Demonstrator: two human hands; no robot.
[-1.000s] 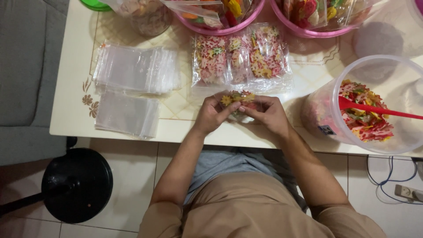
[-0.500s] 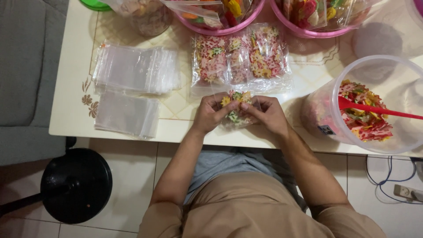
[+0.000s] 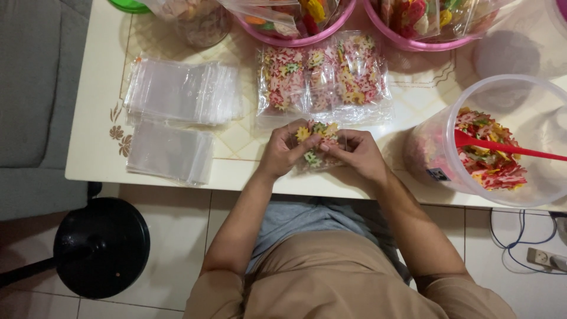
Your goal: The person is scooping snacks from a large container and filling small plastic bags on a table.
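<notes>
Small clear bag of multicoloured flower-shaped crackers (image 3: pixel 315 149) sitting between both hands at near table edge (image 3: pixel 177 180). Left hand (image 3: pixel 282 155) and right hand (image 3: pixel 359 155) both pinching bag's top, thumbs meeting at middle. Bag's long axis running away from person. Filled packets (image 3: pixel 322 77) lying just beyond.

head camera looks steeply down, close above table (image 3: pixel 100 165).

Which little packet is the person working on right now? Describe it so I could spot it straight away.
Start at the cream table and go to the middle of its near edge, where the left hand and right hand meet. Between them is a small clear packet of colourful flower-shaped bits. Unlike the filled packets lying flat just behind, it is pinched in the fingers.
</notes>
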